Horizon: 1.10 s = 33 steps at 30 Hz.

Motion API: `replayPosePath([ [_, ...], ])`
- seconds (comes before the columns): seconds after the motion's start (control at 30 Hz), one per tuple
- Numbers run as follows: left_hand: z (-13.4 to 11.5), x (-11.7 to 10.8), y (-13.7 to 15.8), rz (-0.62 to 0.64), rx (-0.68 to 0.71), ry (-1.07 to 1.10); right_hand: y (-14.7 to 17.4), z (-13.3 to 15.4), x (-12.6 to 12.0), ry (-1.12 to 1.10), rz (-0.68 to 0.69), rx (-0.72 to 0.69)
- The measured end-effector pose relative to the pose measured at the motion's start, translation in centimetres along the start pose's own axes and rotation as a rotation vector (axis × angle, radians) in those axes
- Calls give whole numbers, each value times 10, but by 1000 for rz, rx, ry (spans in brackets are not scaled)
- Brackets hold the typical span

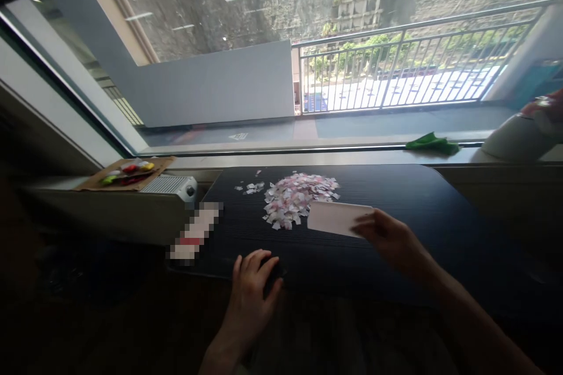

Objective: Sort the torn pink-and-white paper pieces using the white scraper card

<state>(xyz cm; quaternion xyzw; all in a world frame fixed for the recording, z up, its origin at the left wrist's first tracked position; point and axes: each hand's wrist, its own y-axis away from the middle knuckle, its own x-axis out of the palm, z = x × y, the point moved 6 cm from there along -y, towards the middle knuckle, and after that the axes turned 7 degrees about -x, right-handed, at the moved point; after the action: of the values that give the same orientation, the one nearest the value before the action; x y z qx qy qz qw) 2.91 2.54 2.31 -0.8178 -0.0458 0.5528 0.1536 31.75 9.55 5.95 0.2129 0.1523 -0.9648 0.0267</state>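
My right hand [383,231] pinches the right end of a pale, stiff-looking card [336,218]. The card's left end reaches the near right side of a heap of small white and pinkish paper scraps [292,196]. At the near edge of the black table [316,258], my left hand [255,281] rests with its fingers curved and apart. The gap between its thumb and forefinger is dark, and I cannot make out anything held there. A few loose scraps [254,187] lie left of the heap.
A blurred-out strip [196,234] lies at the table's left end. Beyond it are a grey ribbed device with a knob [173,186] and a brown sheet [108,176] with colourful bits. A green cloth [433,144] and a white rounded object [521,137] sit along the windowsill.
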Motion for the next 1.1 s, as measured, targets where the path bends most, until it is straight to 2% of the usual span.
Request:
replayPosePath([
  [0.1, 1, 1, 8, 51, 27, 1, -24, 10, 39, 31, 30, -98],
  [0.2, 4, 2, 14, 70, 62, -13, -30, 12, 50, 95, 14, -138],
  [0.33, 5, 5, 15, 66, 88, -22, -17, 7, 36, 141, 71, -148],
  [0.43, 4, 7, 14, 58, 92, -21, -10, 8, 24, 179, 65, -145],
  [0.5, 2, 6, 15, 52, 75, -21, -11, 13, 24, 176, 52, -156],
  [0.7, 1, -2, 22, 76, 47, -26, -12, 19, 41, 170, 141, -137],
  [0.93, -1, -11, 22, 52, 20, 10, 5, 15, 19, 230, 97, -72],
  [1.1, -2, -8, 22, 64, 14, 25, 15, 16, 11, 300, 161, -25],
])
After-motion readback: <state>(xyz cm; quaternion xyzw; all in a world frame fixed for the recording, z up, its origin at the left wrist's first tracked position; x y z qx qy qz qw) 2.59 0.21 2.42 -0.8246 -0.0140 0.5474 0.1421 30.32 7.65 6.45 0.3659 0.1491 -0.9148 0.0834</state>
